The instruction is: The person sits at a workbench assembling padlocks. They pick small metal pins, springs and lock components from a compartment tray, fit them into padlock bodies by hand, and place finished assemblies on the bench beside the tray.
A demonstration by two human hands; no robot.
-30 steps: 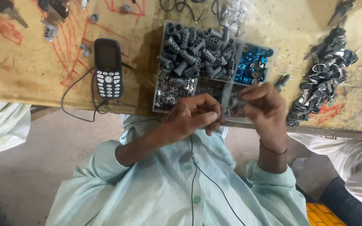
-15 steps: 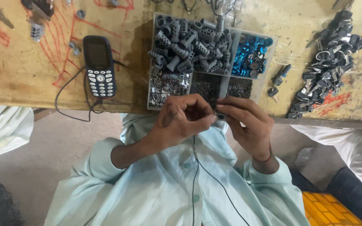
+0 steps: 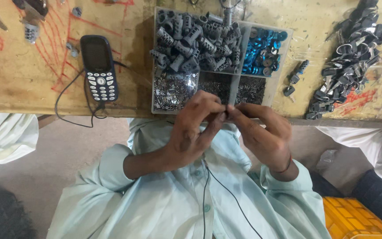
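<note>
My left hand and right hand meet fingertip to fingertip just below the table edge, pinched narrow on some tiny part I cannot make out — right in front of the parts tray of grey cylinders and blue rings.

Worn wooden bench carries phone, parts tray, key pile.

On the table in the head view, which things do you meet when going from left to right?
Dark blue keypad phone → clear compartment tray with grey cylinders and blue rings → two small loose dark parts → pile of black keys.
</note>
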